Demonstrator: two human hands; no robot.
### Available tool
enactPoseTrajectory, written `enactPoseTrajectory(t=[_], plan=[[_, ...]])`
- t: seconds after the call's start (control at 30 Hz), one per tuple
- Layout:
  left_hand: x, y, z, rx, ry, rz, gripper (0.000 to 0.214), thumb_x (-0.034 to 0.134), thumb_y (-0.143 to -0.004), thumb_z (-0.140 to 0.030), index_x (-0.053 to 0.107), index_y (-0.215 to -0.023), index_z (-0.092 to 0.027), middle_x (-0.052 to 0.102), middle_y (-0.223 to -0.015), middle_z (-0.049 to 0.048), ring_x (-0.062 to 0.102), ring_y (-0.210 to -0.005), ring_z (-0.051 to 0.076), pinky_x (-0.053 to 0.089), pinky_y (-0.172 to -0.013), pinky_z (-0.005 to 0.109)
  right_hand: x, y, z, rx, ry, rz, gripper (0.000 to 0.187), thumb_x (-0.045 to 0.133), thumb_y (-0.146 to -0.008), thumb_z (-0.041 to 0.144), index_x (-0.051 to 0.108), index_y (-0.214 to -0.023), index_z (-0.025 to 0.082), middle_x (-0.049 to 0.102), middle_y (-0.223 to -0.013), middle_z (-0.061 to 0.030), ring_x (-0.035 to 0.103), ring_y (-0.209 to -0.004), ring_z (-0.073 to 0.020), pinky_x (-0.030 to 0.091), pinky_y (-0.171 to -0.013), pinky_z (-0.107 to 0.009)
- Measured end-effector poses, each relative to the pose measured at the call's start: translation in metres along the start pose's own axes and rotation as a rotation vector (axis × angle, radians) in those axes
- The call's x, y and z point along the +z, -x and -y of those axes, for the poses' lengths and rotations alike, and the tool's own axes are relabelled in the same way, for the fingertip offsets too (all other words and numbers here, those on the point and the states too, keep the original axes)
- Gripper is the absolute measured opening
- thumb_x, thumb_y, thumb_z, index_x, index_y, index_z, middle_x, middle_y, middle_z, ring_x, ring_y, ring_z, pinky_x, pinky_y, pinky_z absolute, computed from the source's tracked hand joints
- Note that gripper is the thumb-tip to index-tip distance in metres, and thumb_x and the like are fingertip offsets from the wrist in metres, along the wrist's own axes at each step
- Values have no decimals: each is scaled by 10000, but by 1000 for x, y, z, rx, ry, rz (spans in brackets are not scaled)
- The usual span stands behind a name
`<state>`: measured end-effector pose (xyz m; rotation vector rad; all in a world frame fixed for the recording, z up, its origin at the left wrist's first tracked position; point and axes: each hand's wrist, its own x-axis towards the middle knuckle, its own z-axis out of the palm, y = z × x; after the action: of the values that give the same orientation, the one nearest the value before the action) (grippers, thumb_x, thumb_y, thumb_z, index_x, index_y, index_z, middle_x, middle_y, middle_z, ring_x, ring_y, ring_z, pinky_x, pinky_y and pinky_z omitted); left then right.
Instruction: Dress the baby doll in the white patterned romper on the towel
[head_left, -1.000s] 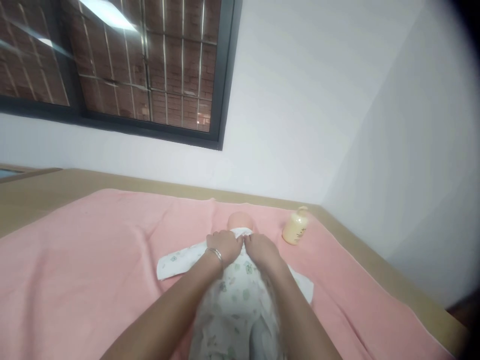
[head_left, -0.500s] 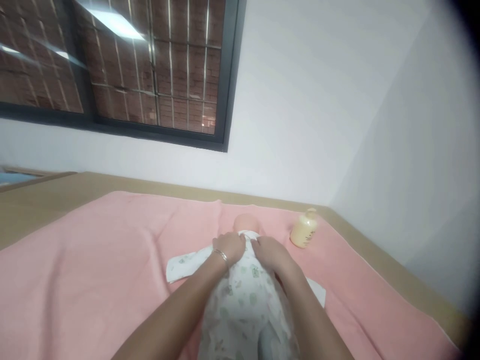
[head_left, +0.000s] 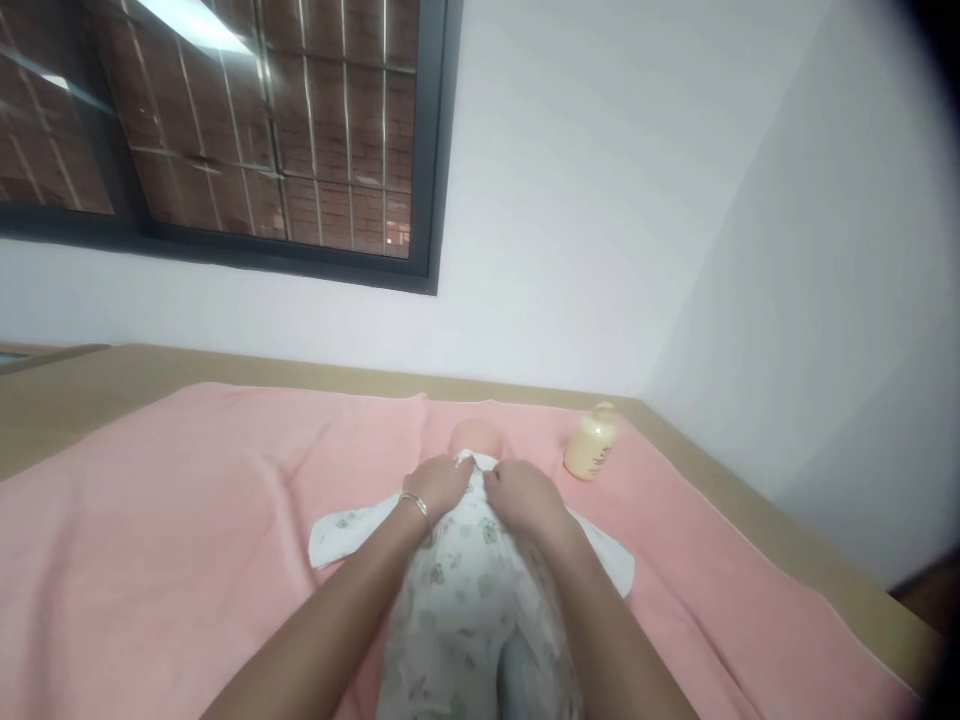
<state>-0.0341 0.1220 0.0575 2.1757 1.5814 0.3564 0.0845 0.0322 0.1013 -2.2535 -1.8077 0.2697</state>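
Note:
A white baby garment (head_left: 457, 590) with a pale green print lies along the front of a baby doll, whose smooth pink head (head_left: 476, 438) shows at the far end. At the neckline, my left hand (head_left: 441, 482), with a silver bracelet at the wrist, pinches the left side of the collar. My right hand (head_left: 525, 495) has its fingers closed on the collar's other side, close to the left. One long sleeve (head_left: 349, 535) spreads out to the left; the right sleeve (head_left: 611, 560) shows beyond my forearm. The doll's body is hidden under the cloth.
A pink blanket (head_left: 187, 560) with some creases covers most of the wooden surface (head_left: 150, 370). Beyond the doll's head, on the right, stands a pale yellow pump bottle (head_left: 590, 447). A white wall (head_left: 570, 200) and a dark-framed window (head_left: 427, 200) rise behind.
The view has shifted slightly, so everything sits further left. Both hands keep hold of the collar, and its edge looks more bunched up between them. More of the right sleeve shows.

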Motion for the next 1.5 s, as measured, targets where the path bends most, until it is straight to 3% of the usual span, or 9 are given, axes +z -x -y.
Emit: enactPoseTrajectory(t=[0.1, 0.23, 0.33, 0.6, 1.5], plan=[[4, 1, -1, -34, -32, -70, 589, 211, -823, -610, 631, -860, -199, 669, -976, 120, 604, -893, 292, 420, -725, 377, 11, -14, -11, 26, -43, -17, 558, 185, -910, 435, 646, -972, 125, 637, -998, -160, 586, -894, -257, 415, -723, -335], [7, 2, -1, -25, -22, -82, 590, 226, -813, -621, 627, -895, -197, 660, -1012, 120, 605, -908, 281, 423, -713, 348, 27, -33, -25, 84, -138, 53, 655, 163, -878, 572, 622, -1049, 138, 620, -1066, -151, 569, -968, -271, 411, -774, -358], [7, 0, 1, -13, -14, -88, 596, 221, -814, -620, 630, -904, -197, 662, -999, 118, 607, -902, 280, 422, -697, 341, 34, -38, -29, 78, -173, 27, 687, 158, -859, 620, 605, -1085, 150, 613, -1086, -144, 562, -983, -263, 401, -794, -355], [8, 0, 1, -7, -21, -105, 601, 209, -824, -607, 641, -889, -195, 668, -975, 115, 610, -889, 281, 424, -682, 339, 43, -39, -30, 104, -149, -85, 627, 170, -878, 578, 624, -1013, 167, 639, -985, -125, 579, -895, -232, 398, -711, -304], [9, 1, 2, -17, 14, -101, 597, 216, -822, -621, 627, -913, -198, 663, -992, 107, 602, -915, 276, 425, -713, 349, 46, -39, -31, 132, -153, -85, 631, 171, -872, 592, 629, -977, 170, 637, -978, -122, 573, -888, -227, 389, -706, -300]])
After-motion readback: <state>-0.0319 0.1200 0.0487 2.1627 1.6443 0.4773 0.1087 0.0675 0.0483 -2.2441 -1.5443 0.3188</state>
